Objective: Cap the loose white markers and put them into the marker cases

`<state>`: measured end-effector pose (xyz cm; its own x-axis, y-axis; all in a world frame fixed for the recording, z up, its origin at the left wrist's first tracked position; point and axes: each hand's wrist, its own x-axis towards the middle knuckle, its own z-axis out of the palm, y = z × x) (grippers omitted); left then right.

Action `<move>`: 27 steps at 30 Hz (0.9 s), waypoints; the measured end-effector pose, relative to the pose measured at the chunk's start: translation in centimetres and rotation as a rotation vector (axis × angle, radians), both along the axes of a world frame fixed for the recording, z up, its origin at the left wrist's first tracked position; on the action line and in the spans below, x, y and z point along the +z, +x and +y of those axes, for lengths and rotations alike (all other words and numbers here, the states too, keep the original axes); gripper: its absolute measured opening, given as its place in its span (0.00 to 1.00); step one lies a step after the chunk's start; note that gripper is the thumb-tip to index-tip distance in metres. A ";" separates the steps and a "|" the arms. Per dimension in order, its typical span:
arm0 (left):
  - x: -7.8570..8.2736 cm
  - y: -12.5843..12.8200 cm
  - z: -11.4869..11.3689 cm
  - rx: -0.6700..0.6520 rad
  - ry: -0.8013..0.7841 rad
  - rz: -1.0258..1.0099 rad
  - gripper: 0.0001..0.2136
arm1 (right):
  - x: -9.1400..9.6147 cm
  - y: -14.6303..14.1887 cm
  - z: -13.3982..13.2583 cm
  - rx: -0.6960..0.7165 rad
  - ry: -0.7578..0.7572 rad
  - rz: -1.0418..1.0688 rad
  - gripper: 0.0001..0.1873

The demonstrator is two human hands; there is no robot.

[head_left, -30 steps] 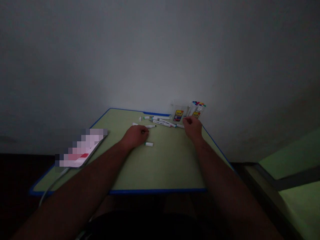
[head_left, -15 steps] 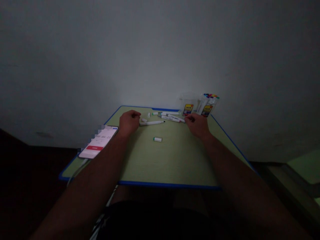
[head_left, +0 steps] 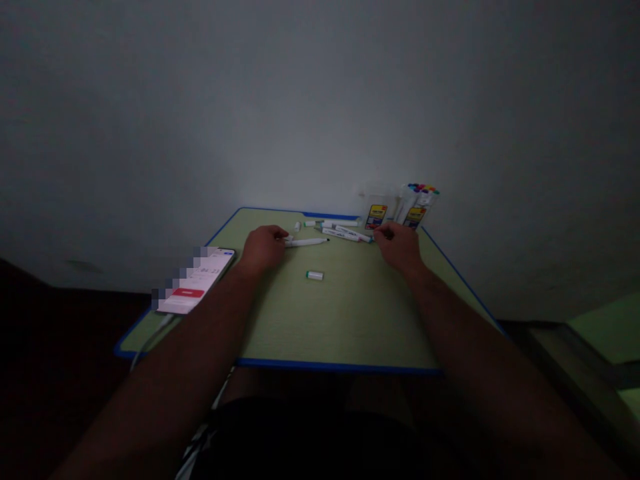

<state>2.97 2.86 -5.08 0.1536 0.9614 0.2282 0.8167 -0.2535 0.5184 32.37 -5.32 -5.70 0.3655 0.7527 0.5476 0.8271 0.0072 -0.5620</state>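
My left hand (head_left: pixel 266 248) is at the left end of an uncapped white marker (head_left: pixel 309 242), whose dark tip points right. Its fingers are closed on a small white cap (head_left: pixel 290 238) beside that end, partly hidden by the fingertips. My right hand (head_left: pixel 401 245) has its thumb and fingers pinched together by the right end of a group of white markers (head_left: pixel 341 233). Whether anything is between those fingers is hidden. A white cap with a green end (head_left: pixel 315 275) lies alone in mid-table, and another small cap (head_left: pixel 298 227) lies farther back.
A clear marker case (head_left: pixel 377 212) stands at the back right, beside a second case (head_left: pixel 416 212) full of colourful markers. On the left lies a lit phone (head_left: pixel 200 283) with a cable. The green table (head_left: pixel 325 327) has a blue edge and meets a grey wall.
My left hand has moved right, its fingers now reaching the small cap and covering the marker's left end. My right hand has shifted slightly right. The view has tilted a little.
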 end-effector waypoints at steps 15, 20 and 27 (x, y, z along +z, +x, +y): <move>-0.4 0.4 -0.2 -0.192 -0.145 -0.049 0.12 | -0.4 -0.1 0.2 0.059 0.032 0.010 0.08; -0.4 0.9 -1.1 -0.311 -0.137 -0.047 0.17 | -0.4 -0.3 0.1 0.059 0.005 -0.008 0.07; 0.1 1.6 -2.4 -0.435 -0.116 -0.005 0.14 | -0.7 -0.3 0.3 0.091 0.002 0.018 0.07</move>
<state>4.56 0.49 -4.99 0.5487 0.8267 0.1242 0.6444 -0.5129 0.5672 32.10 -5.07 -6.36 0.3059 0.7818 0.5434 0.8127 0.0829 -0.5767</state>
